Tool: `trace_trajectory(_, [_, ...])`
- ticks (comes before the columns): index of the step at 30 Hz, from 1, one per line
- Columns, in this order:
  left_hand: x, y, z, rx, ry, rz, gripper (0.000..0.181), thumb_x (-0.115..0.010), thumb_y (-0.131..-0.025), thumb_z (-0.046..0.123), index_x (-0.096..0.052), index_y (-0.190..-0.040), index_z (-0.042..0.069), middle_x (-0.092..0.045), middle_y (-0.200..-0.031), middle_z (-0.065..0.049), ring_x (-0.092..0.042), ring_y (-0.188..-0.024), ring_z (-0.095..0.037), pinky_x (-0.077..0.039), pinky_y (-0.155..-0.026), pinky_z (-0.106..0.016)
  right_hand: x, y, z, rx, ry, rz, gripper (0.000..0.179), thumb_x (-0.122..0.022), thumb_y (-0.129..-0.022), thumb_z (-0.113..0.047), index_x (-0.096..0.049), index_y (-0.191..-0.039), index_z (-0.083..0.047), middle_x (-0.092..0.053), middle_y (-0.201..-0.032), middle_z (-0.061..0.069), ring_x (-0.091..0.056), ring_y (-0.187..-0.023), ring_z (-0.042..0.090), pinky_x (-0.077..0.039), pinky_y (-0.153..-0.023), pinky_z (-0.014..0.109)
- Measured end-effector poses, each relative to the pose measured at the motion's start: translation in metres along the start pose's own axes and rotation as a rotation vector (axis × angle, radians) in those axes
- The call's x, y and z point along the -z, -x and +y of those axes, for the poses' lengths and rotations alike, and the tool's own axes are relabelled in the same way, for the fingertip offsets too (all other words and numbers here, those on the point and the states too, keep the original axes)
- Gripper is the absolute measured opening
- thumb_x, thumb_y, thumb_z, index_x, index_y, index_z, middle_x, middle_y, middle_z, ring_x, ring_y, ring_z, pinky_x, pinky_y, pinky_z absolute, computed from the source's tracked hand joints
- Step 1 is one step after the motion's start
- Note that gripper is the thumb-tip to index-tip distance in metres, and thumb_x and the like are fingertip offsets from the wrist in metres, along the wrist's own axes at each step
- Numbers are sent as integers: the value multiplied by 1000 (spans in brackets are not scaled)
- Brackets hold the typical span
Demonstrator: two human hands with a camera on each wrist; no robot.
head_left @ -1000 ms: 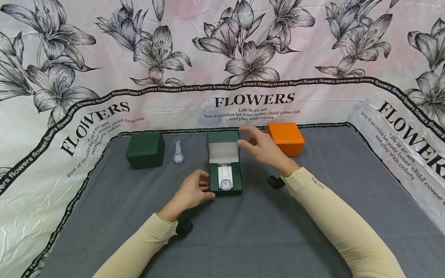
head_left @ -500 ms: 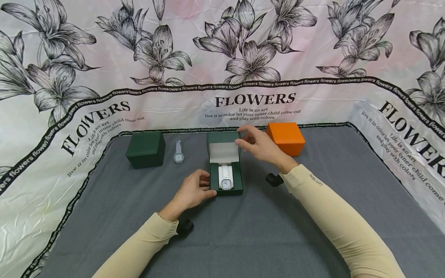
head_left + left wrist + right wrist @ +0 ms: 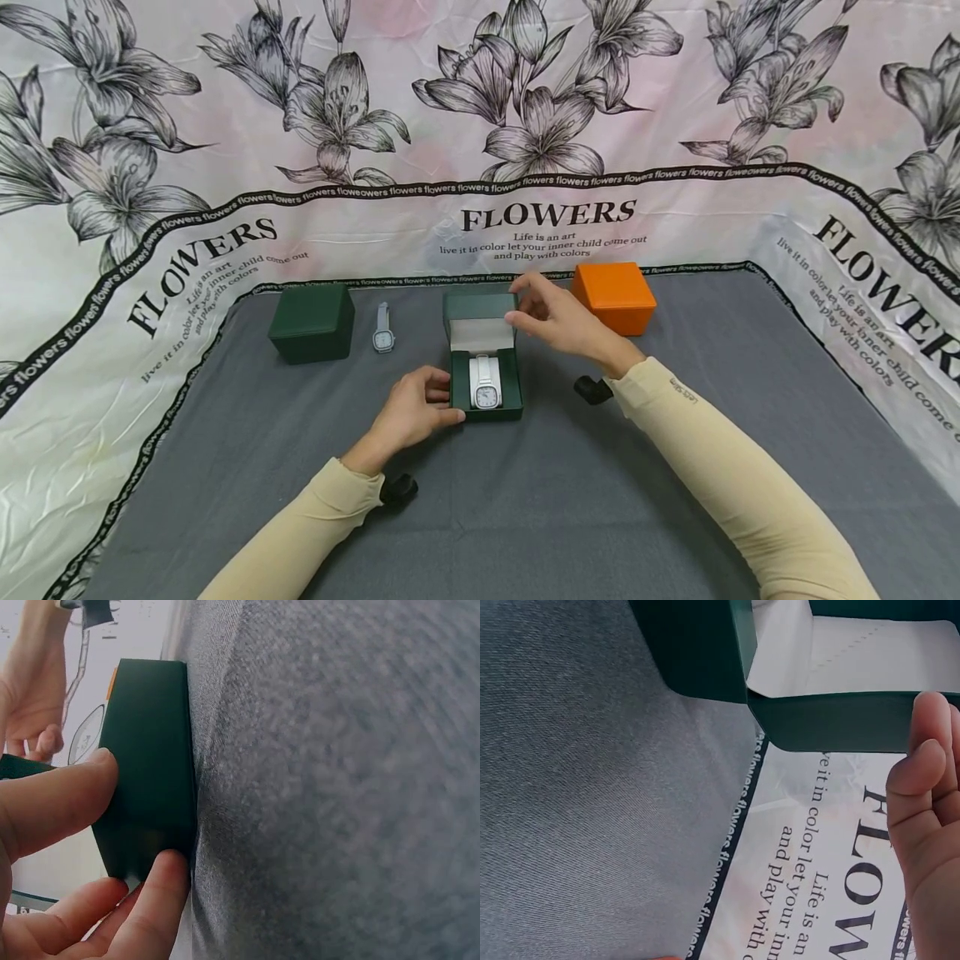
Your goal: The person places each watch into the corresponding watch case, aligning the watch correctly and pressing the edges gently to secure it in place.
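Observation:
In the head view a dark green watch box (image 3: 512, 379) stands with its lid (image 3: 478, 306) raised and tilted partly forward. Inside lies a watch (image 3: 487, 395) with a pale band, wrapped round a white cushion. My left hand (image 3: 411, 410) grips the box's front left corner; the left wrist view shows its thumb (image 3: 82, 791) on the upper edge and fingertips lower down on the box. My right hand (image 3: 558, 317) pinches the lid's right edge, and the right wrist view shows the fingertips at the lid's side (image 3: 832, 724) beside its white lining.
Left of the box a second watch (image 3: 383, 337) lies on the grey cloth (image 3: 480, 500). Farther left sits a closed green box (image 3: 311, 323). An orange box (image 3: 615, 298) stands just behind my right hand. A flower-printed cloth (image 3: 360, 233) rises along the back and sides.
The lid has tipped forward a little, so less of its white lining shows. My right hand has moved slightly with it; the left hand stays at the box's corner.

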State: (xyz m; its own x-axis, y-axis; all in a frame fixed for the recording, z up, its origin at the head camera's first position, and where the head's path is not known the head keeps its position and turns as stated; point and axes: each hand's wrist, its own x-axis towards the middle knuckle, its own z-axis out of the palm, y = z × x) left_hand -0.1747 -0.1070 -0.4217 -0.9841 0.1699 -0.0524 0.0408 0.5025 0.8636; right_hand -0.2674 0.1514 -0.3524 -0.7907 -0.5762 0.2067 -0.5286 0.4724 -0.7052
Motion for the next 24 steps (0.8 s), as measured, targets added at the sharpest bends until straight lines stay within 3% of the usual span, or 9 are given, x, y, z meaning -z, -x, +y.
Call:
trace_trajectory(7, [0, -1, 0, -2, 50, 4, 62, -84, -70, 6, -56, -125, 0, -65, -113, -12, -65, -99, -24, -55, -79, -36, -4, 8, -3, 42, 33, 22, 38, -63, -93, -34, -45, -121, -18, -58, -81, 0, -53, -65, 16, -48, -63, 33])
trace_trajectory(12, [-2, -3, 0, -1, 71, -9, 66, -84, -70, 4, -54, -129, 0, -63, -115, -12, -65, -99, -23, -54, -79, -35, -5, 11, -3, 65, 72, 29, 36, -63, -93, -33, -43, -119, -19, -55, -78, -1, -51, -64, 16, -45, -61, 31])
trace_trajectory(24, [0, -3, 1, 17, 62, -17, 68, -84, -70, 3, -54, -130, 3, -59, -123, -11, -64, -100, -24, -55, -75, -34, -1, 9, -9, 44, 59, -6, 37, -64, -92, -36, -46, -119, -19, -58, -77, -1, -51, -62, 18, -44, -57, 32])
